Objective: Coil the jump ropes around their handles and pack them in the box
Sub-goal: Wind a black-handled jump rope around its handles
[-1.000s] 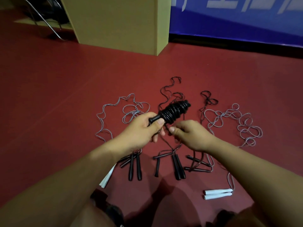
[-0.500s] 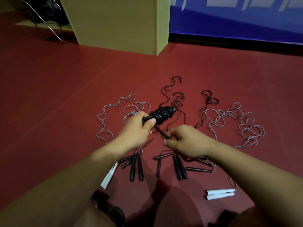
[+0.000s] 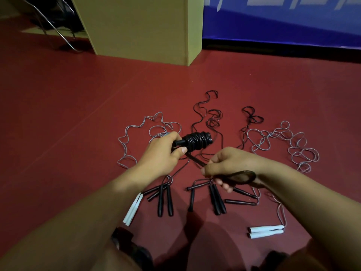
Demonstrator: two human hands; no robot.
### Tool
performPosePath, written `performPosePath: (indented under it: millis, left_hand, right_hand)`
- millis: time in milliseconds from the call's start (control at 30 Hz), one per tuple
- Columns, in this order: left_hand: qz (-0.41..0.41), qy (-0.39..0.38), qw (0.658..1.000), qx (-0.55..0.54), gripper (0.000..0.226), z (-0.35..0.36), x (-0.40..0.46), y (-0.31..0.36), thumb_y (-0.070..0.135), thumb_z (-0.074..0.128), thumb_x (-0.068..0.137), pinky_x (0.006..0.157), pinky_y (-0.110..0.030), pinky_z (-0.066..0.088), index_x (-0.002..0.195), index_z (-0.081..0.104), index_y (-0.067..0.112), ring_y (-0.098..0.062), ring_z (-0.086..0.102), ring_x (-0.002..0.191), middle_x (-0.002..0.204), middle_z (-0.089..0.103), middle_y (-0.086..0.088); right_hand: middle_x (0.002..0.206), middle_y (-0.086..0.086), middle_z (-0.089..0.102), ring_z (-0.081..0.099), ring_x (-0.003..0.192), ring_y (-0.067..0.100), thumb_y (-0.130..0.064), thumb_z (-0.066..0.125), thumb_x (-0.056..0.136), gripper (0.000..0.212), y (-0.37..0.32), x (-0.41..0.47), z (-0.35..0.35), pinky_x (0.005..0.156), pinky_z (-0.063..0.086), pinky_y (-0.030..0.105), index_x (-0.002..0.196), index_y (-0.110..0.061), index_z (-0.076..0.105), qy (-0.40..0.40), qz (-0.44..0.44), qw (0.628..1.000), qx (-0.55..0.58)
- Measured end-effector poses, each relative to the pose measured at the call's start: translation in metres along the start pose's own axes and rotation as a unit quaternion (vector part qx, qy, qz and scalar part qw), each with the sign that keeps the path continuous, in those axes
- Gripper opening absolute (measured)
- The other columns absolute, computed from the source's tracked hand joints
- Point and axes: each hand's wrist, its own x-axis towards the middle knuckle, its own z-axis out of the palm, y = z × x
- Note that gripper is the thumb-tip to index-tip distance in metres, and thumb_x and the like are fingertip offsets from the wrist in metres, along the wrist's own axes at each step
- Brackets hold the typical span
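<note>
My left hand (image 3: 162, 153) grips the black handles of a jump rope whose cord is wound into a thick black coil (image 3: 197, 142) sticking out past the fingers. My right hand (image 3: 224, 165) pinches the free end of that black cord, and a blurred loop (image 3: 242, 176) of it hangs from the hand. Several loose jump ropes lie on the red floor below: black handles (image 3: 165, 200), more black handles (image 3: 216, 200), white handles (image 3: 265, 231) at the right and white handles (image 3: 132, 210) at the left, with grey cords (image 3: 293, 147) and black cords (image 3: 213, 118) spread behind.
A tall tan cardboard box (image 3: 140, 28) stands on the floor at the back. A blue banner (image 3: 283, 22) runs along the wall at the back right. A metal chair leg (image 3: 58, 34) shows at the top left. My knees fill the bottom edge.
The coil has swung back to lie more level in my left hand. My right hand has dropped lower and to the right, pulling the cord's end out into a loop.
</note>
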Motion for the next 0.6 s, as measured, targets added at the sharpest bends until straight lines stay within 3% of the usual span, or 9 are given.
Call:
performPosePath:
  millis: [200,333,600]
  left_hand:
    - [0.020,0.004,0.999,0.027,0.013,0.000,-0.002,0.000,0.034,0.068,0.087,0.054,-0.028,0.029,0.094,0.058,0.028,-0.015,0.050,0.065,0.066,0.054,0.008]
    - [0.056,-0.035,0.994,0.084,0.014,0.000,-0.003,-0.001,0.035,0.068,0.086,0.060,-0.028,0.030,0.094,0.058,0.029,-0.019,0.050,0.069,0.062,0.049,0.012]
    - [0.115,-0.146,0.979,0.078,0.011,-0.005,-0.008,0.007,0.030,0.064,0.090,0.066,-0.028,0.041,0.101,0.065,0.030,-0.016,0.056,0.076,0.074,0.061,0.009]
  right_hand:
    - [0.056,0.005,0.052,0.050,0.045,0.015,-0.008,0.062,0.092,0.017,0.004,-0.002,-0.003,0.048,0.047,0.026,0.077,-0.004,0.054,-0.032,-0.040,0.999,0.014]
    - [0.064,0.009,0.047,0.049,0.053,0.015,-0.008,0.058,0.095,0.010,0.009,0.000,-0.004,0.053,0.045,0.026,0.087,-0.003,0.054,-0.019,-0.072,0.997,0.007]
    - [0.056,0.003,0.052,0.041,0.058,0.022,-0.016,0.058,0.093,0.027,0.011,0.007,-0.007,0.059,0.030,0.037,0.066,-0.016,0.062,0.108,-0.068,0.992,-0.013]
